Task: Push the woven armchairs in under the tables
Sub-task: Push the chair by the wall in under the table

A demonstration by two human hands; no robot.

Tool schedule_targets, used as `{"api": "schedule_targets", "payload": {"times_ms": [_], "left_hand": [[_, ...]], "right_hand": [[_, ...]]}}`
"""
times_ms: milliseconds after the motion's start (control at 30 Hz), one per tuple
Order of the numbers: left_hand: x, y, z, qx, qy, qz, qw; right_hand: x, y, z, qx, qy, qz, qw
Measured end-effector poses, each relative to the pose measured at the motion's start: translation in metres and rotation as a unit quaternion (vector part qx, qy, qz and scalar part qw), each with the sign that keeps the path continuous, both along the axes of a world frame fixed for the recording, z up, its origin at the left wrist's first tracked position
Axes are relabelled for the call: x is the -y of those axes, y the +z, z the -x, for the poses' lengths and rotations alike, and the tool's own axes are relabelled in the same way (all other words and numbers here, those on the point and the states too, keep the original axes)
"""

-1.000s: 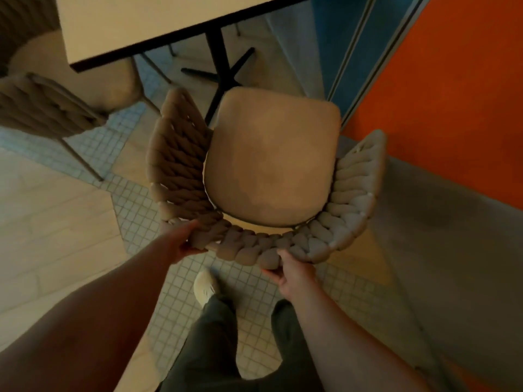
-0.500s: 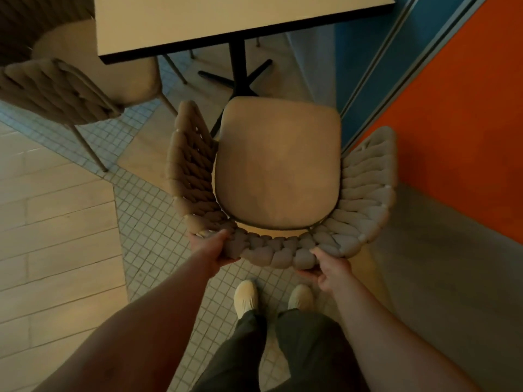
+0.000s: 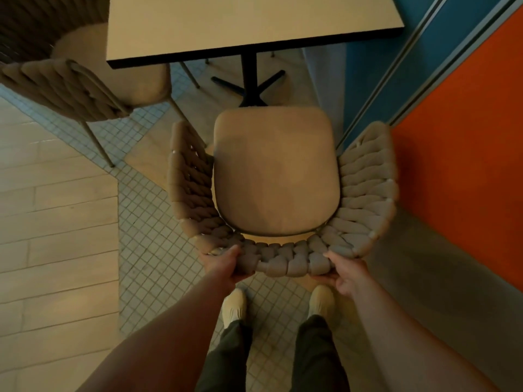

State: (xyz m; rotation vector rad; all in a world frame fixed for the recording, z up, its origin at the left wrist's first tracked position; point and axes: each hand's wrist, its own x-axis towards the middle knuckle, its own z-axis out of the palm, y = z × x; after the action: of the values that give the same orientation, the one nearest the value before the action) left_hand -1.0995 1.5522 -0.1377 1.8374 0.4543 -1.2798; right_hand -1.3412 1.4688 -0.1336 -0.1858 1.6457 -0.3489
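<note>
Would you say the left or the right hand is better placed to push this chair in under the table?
Neither alone: left hand and right hand both grip the chair back's rim, either side of centre. The table lies straight ahead, so push evenly.

The woven armchair (image 3: 283,176) is beige throughout — a plain tan seat cushion ringed by a chunky braided back. At 10 o'clock a second armchair (image 3: 85,89) shows the same beige weave. The tabletop (image 3: 240,21) is cream with a black edge. The floor (image 3: 158,250) mixes small pale square tiles with light wood planks. At 3 o'clock the wall (image 3: 464,142) is orange — blue higher up.
</note>
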Motion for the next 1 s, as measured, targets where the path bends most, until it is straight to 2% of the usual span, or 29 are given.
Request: {"api": "schedule_targets", "payload": {"times_ms": [433, 567, 733, 867, 1000], "left_hand": [[0.027, 0.006, 0.073, 0.000, 0.048, 0.003, 0.999], [0.028, 0.006, 0.074, -0.005, 0.059, 0.003, 0.998], [0.020, 0.004, 0.067, 0.001, 0.024, 0.019, 1.000], [0.012, -0.003, 0.050, 0.048, 0.051, 0.050, 0.996], [0.012, -0.006, 0.026, 0.061, 0.055, 0.079, 0.993]], "right_hand": [[0.057, -0.010, 0.063, 0.020, 0.059, 0.011, 0.998], [0.058, -0.009, 0.070, 0.036, 0.065, 0.013, 0.997], [0.057, -0.001, 0.075, 0.082, 0.088, 0.021, 0.993], [0.067, -0.006, 0.084, 0.097, 0.038, 0.023, 0.994], [0.089, -0.026, 0.096, 0.033, -0.007, 0.053, 0.998]]}}
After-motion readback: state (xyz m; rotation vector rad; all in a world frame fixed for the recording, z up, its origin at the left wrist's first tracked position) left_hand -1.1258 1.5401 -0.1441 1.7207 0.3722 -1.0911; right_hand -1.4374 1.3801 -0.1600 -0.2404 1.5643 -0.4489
